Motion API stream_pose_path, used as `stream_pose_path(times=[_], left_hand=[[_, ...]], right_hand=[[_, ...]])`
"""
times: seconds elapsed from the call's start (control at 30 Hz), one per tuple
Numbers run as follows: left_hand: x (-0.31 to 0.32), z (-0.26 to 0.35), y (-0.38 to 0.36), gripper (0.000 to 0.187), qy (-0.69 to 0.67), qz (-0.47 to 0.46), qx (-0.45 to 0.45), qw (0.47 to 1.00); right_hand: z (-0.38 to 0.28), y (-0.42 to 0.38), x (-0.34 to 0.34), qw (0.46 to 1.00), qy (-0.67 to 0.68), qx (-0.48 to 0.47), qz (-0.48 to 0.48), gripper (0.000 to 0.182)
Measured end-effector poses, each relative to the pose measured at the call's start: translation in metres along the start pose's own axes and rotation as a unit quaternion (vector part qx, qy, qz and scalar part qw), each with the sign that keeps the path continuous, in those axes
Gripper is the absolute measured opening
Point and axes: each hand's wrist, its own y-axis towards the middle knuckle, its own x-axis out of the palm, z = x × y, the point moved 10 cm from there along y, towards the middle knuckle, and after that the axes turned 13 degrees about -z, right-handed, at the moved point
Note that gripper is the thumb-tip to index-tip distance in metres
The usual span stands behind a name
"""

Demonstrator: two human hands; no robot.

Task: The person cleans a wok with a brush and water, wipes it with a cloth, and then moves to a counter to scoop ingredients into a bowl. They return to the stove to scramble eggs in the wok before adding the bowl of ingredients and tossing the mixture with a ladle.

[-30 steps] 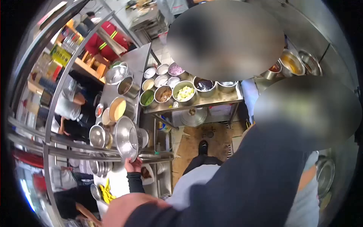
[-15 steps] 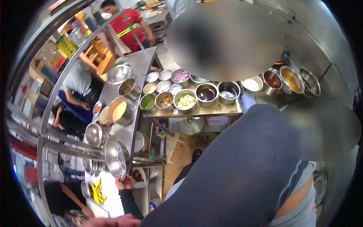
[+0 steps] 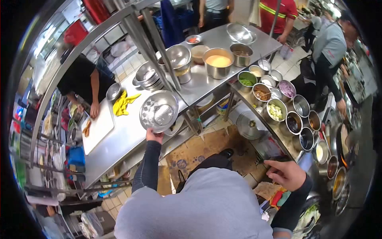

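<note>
My left hand (image 3: 154, 136) grips the rim of a perforated metal colander (image 3: 159, 111), which is tilted over the edge of the steel table (image 3: 133, 129). My right hand (image 3: 287, 175) is out to the right, near the end of the counter with the pots, its index finger stretched and the others partly curled, holding nothing. A yellow cloth (image 3: 124, 104) lies left of the colander. Stacked metal bowls (image 3: 148, 76) stand just behind it.
A pot of orange liquid (image 3: 219, 61) stands on the steel table. Several pots hold ingredients, among them pale cubes (image 3: 275, 110). A person in black (image 3: 85, 81) works at a white board (image 3: 99, 127). Another person (image 3: 330, 44) reaches toward the counter on the right. Metal posts rise from the table.
The view has swung toward the left, so the steel table lies more centrally. My left hand still holds the colander. My right hand now shows at the right, beside the pots.
</note>
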Motion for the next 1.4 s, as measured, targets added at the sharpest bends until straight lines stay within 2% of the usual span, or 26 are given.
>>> stream_pose_path(times=[0.1,0.23,0.3,0.43,0.47,0.5,0.53,0.57,0.6,0.63,0.67,0.7,0.77,0.8,0.83,0.87,0.93,0.97,1.0,1.03,1.1,1.13,1.17,1.23,1.3,1.4], left_hand=[[-0.004,0.009,0.003,0.029,-0.037,0.111,0.035,0.992],[-0.022,0.007,0.058,0.042,-0.128,0.005,-0.013,0.992],[0.031,0.014,0.016,0.060,-0.035,0.059,0.040,0.997],[0.058,-0.064,0.044,0.039,0.157,-0.128,-0.137,0.970],[0.055,-0.088,0.063,0.042,0.256,-0.150,-0.084,0.951],[0.047,-0.127,0.045,0.042,0.242,-0.066,-0.213,0.944],[0.032,-0.159,0.047,0.046,0.368,-0.068,-0.242,0.895],[0.060,-0.181,0.033,0.048,0.571,-0.115,-0.226,0.781],[0.080,-0.221,0.021,0.050,0.626,-0.212,-0.227,0.716],[0.083,-0.268,0.024,0.044,0.655,-0.275,-0.224,0.667],[0.095,-0.316,0.007,0.030,0.584,-0.370,-0.216,0.689],[0.125,-0.351,-0.032,0.022,0.602,-0.438,-0.243,0.622],[0.172,-0.420,-0.098,0.016,0.617,-0.546,-0.293,0.486],[0.191,-0.462,-0.136,0.015,0.560,-0.631,-0.299,0.445],[0.204,-0.498,-0.180,0.015,0.491,-0.707,-0.312,0.401],[0.237,-0.503,-0.240,0.016,0.555,-0.687,-0.352,0.310],[0.269,-0.549,-0.306,0.014,0.543,-0.749,-0.278,0.258],[0.300,-0.555,-0.358,0.014,0.419,-0.854,-0.165,0.259],[0.315,-0.552,-0.408,0.013,0.406,-0.842,-0.254,0.249],[0.333,-0.560,-0.447,0.016,0.355,-0.899,-0.141,0.216],[0.365,-0.549,-0.536,0.021,0.244,-0.960,0.035,0.132],[0.376,-0.545,-0.574,0.025,0.271,-0.957,0.053,0.084],[0.385,-0.542,-0.607,0.027,0.191,-0.965,0.152,0.092],[0.393,-0.547,-0.653,0.026,0.154,-0.968,0.179,0.079],[0.363,-0.599,-0.675,0.027,0.225,-0.942,0.231,-0.087],[0.351,-0.615,-0.680,0.030,0.209,-0.946,0.202,-0.144]], right_hand=[[0.037,-0.014,0.024,0.979,0.191,0.060,0.029,0.039],[0.077,-0.052,0.051,0.935,0.322,0.097,0.112,0.040],[0.082,-0.078,0.060,0.925,0.324,0.091,0.177,0.039],[0.107,-0.156,0.104,0.808,0.419,0.168,0.379,0.030],[0.107,-0.181,0.113,0.761,0.423,0.193,0.453,0.022],[0.123,-0.218,0.143,0.729,0.375,0.216,0.530,0.022],[0.129,-0.256,0.177,0.657,0.374,0.239,0.610,0.027],[0.125,-0.286,0.206,0.602,0.366,0.252,0.664,0.028],[0.121,-0.314,0.237,0.575,0.342,0.303,0.678,0.026],[0.111,-0.335,0.267,0.544,0.318,0.356,0.690,0.025],[0.089,-0.347,0.279,0.508,0.231,0.449,0.698,0.022],[0.064,-0.355,0.290,0.459,0.145,0.543,0.688,0.020],[0.070,-0.359,0.350,0.477,0.078,0.715,0.505,0.044],[0.066,-0.355,0.348,0.441,0.181,0.744,0.469,0.050],[0.074,-0.350,0.362,0.454,0.207,0.733,0.463,0.054],[0.084,-0.347,0.373,0.461,0.164,0.722,0.489,0.055],[0.108,-0.337,0.394,0.428,0.246,0.696,0.521,0.044],[0.125,-0.340,0.412,0.403,0.173,0.740,0.510,0.033],[0.123,-0.342,0.417,0.335,0.254,0.735,0.532,0.028],[0.120,-0.345,0.418,0.270,0.328,0.718,0.552,0.024],[0.109,-0.360,0.401,0.261,0.307,0.729,0.554,0.019],[0.095,-0.371,0.381,0.257,0.313,0.732,0.548,0.018],[0.082,-0.382,0.363,0.258,0.280,0.737,0.559,0.022],[0.053,-0.393,0.328,0.271,0.206,0.703,0.625,0.029],[0.041,-0.386,0.328,0.248,0.241,0.585,0.734,0.037],[0.017,-0.336,0.268,0.121,0.429,0.163,0.880,0.041]])
